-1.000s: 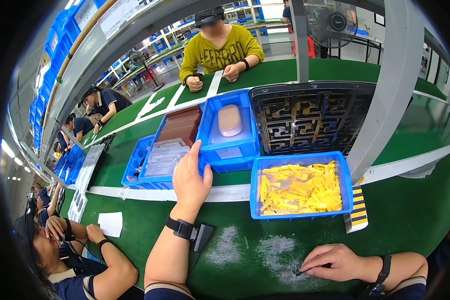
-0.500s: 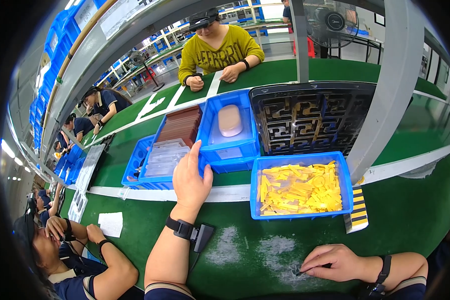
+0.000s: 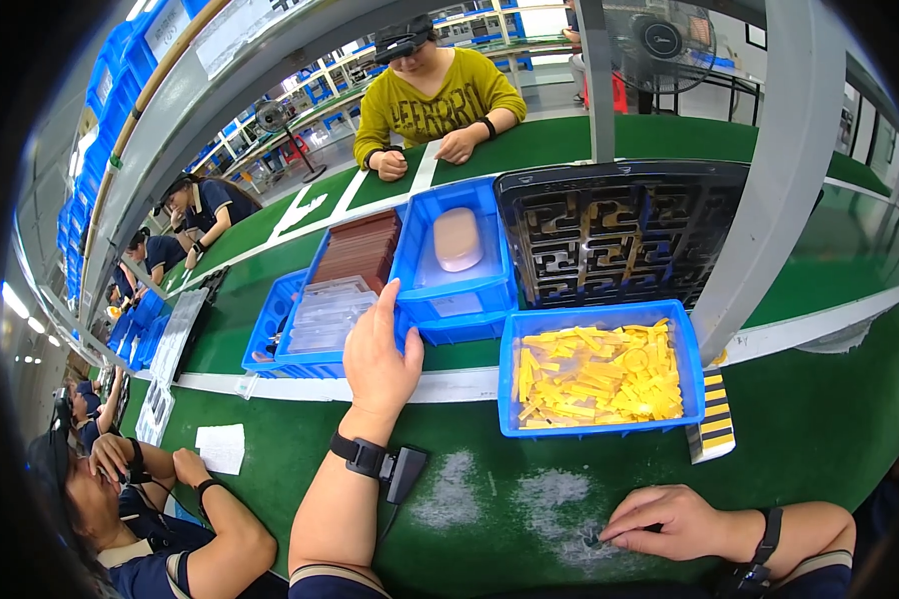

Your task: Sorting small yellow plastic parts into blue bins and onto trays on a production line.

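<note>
My left hand (image 3: 382, 354) is raised with its fingers stretched out and the thumb apart, holding nothing. Its fingertips are at the near side of a blue bin (image 3: 457, 301) with a beige rounded block (image 3: 457, 240) in it; whether they touch is unclear. Left of them another blue bin holds brown flat pieces (image 3: 363, 250) and clear plastic pieces (image 3: 335, 317). My right hand (image 3: 664, 524) rests on the green tabletop (image 3: 489, 534), thumb and fingers drawn together. A small dark thing shows at its fingertips, too small to name. Beyond it stands a blue bin (image 3: 509, 399) of yellow strips (image 3: 609, 374).
A black moulded tray (image 3: 619, 235) leans behind the bins, beside a grey post (image 3: 769, 190). A yellow-and-black striped block (image 3: 712, 419) stands right of the yellow strips. A co-worker (image 3: 170, 519) sits at my left, near a white paper (image 3: 221, 448); another person (image 3: 435, 100) sits across.
</note>
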### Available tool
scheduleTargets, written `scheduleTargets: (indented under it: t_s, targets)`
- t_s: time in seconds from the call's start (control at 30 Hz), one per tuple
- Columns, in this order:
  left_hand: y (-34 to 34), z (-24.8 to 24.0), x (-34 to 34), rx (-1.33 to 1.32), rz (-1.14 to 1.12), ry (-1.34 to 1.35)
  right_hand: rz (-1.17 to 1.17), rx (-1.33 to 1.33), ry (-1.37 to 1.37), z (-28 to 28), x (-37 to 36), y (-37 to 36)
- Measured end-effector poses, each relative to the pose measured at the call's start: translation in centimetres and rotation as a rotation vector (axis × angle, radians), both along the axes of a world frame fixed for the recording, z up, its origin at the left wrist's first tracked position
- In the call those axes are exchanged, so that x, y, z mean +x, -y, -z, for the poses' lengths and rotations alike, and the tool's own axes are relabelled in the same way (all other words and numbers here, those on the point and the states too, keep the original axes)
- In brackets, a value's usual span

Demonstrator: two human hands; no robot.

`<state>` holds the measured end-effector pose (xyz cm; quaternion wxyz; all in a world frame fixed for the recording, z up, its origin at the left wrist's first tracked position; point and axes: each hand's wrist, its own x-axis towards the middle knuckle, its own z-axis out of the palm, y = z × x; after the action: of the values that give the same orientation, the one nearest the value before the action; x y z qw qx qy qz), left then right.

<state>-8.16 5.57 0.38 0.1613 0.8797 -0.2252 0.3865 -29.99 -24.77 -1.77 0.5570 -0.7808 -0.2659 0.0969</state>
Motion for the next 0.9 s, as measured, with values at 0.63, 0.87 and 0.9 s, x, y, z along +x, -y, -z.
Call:
scheduleTargets:
  t_s: [0.63, 0.87, 0.9]
  targets:
    - [-0.17, 0.25, 0.12, -0.007, 0.003, 0.007, -0.014, -0.001, -0.043, -0.19, -0.13, 0.19]
    - [-0.1, 0.26, 0.21, -0.003, 0.005, 0.006, -0.032, -0.002, 0.022, 0.09, 0.06, 0.27]
    - [-0.02, 0.19, 0.16, -0.001, 0.006, -0.002, -0.032, -0.002, 0.023, 0.09, 0.05, 0.31]
